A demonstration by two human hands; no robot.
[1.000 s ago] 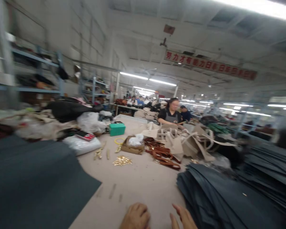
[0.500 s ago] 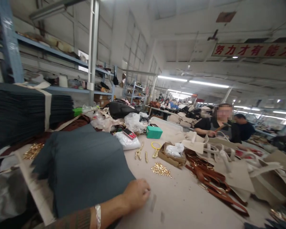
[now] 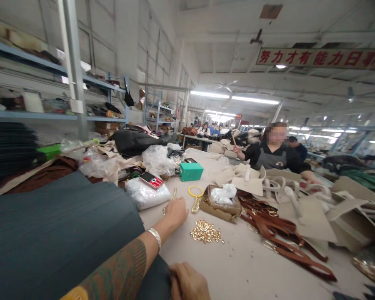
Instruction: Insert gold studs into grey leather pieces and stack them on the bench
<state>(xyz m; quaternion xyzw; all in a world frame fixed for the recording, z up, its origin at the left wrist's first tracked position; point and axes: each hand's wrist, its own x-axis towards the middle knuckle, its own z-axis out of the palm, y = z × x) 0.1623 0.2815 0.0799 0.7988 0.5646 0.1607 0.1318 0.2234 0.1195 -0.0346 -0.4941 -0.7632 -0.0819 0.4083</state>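
Note:
My left hand, with a silver bracelet on its wrist, reaches over the table to a string of gold metal pieces. Its fingers are bunched downward; whatever lies under them is hidden. Near the bottom edge, my right hand is curled beside the edge of a stack of dark blue-grey sheets. I cannot make out what its fingers hold. To the right of my left hand lies a loose pile of small gold metal pieces. A yellow ring with gold pieces on it lies behind that pile.
A cardboard box holds a white plastic bag. Nearby are a teal box, a red-keyed phone on a plastic packet, brown leather straps and beige bag parts. Across the table a co-worker raises a hammer-like tool.
My left hand has moved forward, from the sheet's edge to the gold strings. My right hand has come into view at the bottom. The view has swung right, and the co-worker's tool is raised away.

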